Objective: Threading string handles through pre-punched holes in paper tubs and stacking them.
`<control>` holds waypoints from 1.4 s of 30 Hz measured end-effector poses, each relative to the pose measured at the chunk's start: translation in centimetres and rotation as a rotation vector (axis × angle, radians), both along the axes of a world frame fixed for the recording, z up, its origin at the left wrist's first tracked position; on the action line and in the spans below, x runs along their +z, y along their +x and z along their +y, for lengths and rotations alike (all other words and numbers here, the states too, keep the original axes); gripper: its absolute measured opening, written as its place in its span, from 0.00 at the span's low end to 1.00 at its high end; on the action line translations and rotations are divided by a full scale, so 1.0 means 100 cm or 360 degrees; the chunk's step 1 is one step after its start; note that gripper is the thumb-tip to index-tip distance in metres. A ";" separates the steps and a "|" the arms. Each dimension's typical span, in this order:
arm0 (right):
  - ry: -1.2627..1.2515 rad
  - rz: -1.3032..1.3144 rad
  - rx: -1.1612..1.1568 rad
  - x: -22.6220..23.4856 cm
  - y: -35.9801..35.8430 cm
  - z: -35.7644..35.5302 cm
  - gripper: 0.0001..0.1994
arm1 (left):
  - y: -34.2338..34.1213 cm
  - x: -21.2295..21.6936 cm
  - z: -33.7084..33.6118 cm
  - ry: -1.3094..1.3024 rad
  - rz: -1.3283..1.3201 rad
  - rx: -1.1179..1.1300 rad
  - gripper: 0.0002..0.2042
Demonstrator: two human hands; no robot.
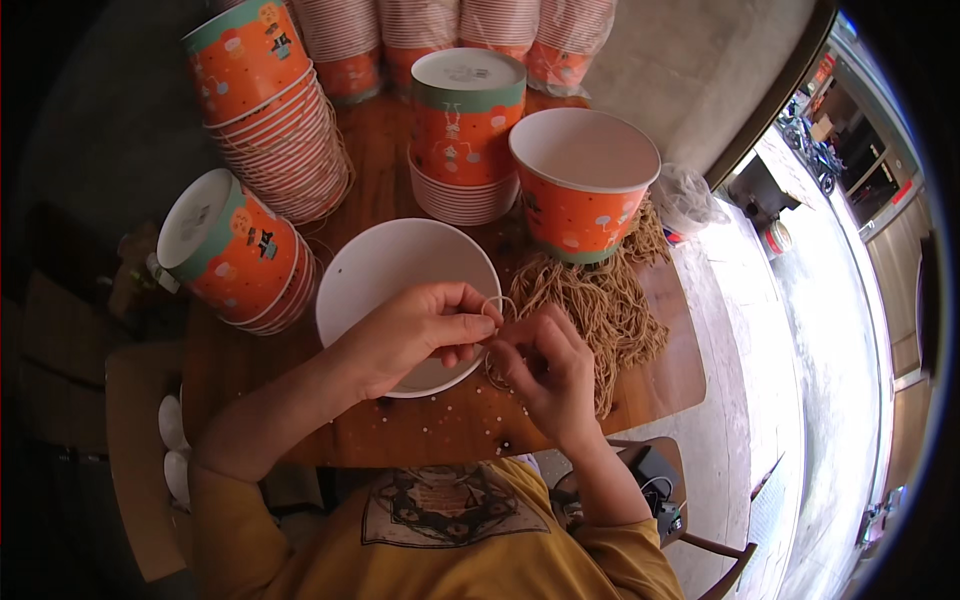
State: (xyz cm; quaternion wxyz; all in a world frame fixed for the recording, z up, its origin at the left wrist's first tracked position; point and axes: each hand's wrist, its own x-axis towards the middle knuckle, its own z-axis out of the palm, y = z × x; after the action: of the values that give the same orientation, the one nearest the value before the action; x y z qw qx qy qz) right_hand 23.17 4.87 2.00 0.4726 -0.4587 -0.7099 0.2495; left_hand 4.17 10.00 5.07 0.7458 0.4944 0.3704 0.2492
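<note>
Thumb against fingers, my left hand (430, 325) pinches a thin pale cord (507, 298) that makes a small loop above the fingertips. My right hand (548, 365) meets it there, its fingers closed on the same cord. Both hands are over the near right rim of an open paper bucket (365, 255), white inside, standing on the wooden table. Right beside the right hand lies a heap of tan cords (625, 335). On the heap's far part rests an orange paper bucket (585, 210), mouth up, with a green base band.
Upside-down stacks of orange buckets stand at left (235, 255), far left (250, 75) and far middle (468, 125). Plastic-wrapped bucket stacks (420, 40) line the wall. Small white bits (425, 430) dot the table's near edge. A chair (735, 570) stands at lower right.
</note>
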 end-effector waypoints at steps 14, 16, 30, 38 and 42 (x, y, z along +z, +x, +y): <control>0.0162 -0.0068 0.0049 0.004 0.002 -0.003 0.07 | -0.005 0.004 0.002 -0.0219 -0.0153 0.0036 0.10; 0.0114 -0.0046 0.0102 -0.004 0.007 -0.002 0.07 | -0.004 0.005 0.001 -0.0165 -0.0157 0.0033 0.10; -0.0210 -0.0022 -0.0064 0.011 0.004 0.007 0.15 | 0.006 0.003 -0.012 0.0796 0.0218 0.0010 0.14; -0.0063 -0.0077 -0.0057 0.010 0.003 0.004 0.08 | 0.005 -0.004 -0.010 0.0927 0.0225 -0.0026 0.17; -0.0116 -0.0001 -0.0028 0.005 0.001 0.004 0.07 | 0.005 0.005 -0.014 0.1218 0.0532 0.0008 0.14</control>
State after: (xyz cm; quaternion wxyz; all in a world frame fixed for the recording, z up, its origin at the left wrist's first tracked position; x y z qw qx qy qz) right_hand 23.23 5.30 2.54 0.4574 -0.4818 -0.6965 0.2710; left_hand 4.67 8.63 5.59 0.4373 0.7686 0.3682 0.2871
